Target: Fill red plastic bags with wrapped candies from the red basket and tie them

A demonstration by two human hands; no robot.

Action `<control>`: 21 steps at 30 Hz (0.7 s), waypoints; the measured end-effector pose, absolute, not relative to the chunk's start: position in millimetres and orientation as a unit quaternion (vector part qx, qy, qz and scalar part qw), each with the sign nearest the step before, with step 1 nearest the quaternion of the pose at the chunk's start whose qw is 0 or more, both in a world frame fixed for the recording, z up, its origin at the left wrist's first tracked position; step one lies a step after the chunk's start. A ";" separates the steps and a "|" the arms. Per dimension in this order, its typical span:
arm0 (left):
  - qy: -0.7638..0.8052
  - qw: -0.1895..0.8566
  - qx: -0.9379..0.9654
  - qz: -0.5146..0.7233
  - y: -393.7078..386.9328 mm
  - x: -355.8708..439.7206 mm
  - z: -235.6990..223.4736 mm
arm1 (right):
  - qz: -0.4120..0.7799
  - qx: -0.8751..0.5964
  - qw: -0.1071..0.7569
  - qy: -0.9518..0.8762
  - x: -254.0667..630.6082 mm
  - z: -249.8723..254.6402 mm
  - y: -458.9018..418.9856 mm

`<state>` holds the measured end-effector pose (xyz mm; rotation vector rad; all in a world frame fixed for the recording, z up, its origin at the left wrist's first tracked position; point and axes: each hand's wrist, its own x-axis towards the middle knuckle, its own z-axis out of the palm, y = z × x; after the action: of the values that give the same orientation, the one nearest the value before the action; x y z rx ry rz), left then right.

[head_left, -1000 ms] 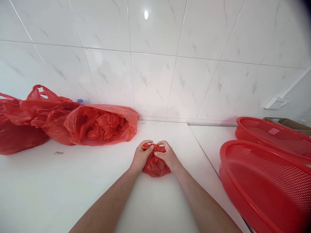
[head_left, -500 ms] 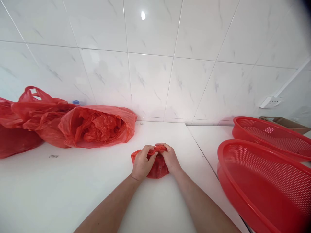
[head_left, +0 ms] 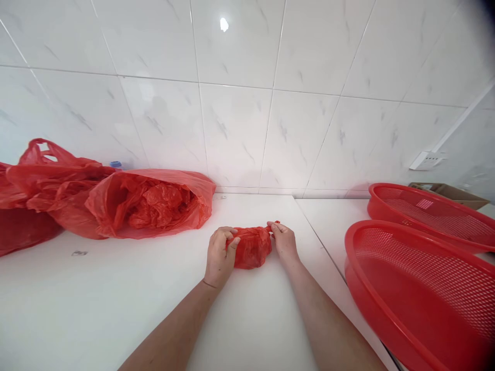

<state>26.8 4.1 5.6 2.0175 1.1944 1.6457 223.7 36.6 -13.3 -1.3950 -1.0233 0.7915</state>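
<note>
1. Red plastic bag (head_left: 251, 251): crumpled, spanning the gap between both hands' fingers, over the white table (head_left: 127, 293).
2. Left hand (head_left: 220, 257): fingers and thumb closed on its left end.
3. Right hand (head_left: 286, 243): fingertips pinching its twisted right corner.
4. Larger open bag (head_left: 203, 191): beyond and left of the left fingers.
5. Mesh basket (head_left: 421, 293): right of the right fingers.

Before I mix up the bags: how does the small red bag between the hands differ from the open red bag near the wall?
Size: the small red bag is much smaller than the open red bag.
Handling: the left hand and right hand hold the small red bag; the open red bag lies untouched.
Mouth: the open red bag gapes, showing crumpled plastic; the small red bag shows no such gaping mouth.
Shared: both are red, wrinkled plastic.
</note>
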 end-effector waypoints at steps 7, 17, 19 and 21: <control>0.466 0.195 0.587 0.632 13.1 17.7 8.5 | 0.281 -0.650 0.576 -0.409 240.1 -14.1 40.1; 0.450 0.349 0.651 0.503 24.1 5.1 -1.9 | 0.368 -0.541 0.507 -0.562 227.1 -4.0 24.7; 0.422 0.369 0.687 0.463 23.6 6.3 -4.9 | 0.378 -0.509 0.458 -0.624 219.6 -0.7 18.5; 0.406 0.353 0.726 0.429 21.7 8.8 -6.3 | 0.365 -0.491 0.413 -0.675 210.9 3.4 11.7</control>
<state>8.8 21.7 -6.3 1.8767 1.0510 1.1087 210.9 11.7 3.4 -1.2348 -1.6975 0.9183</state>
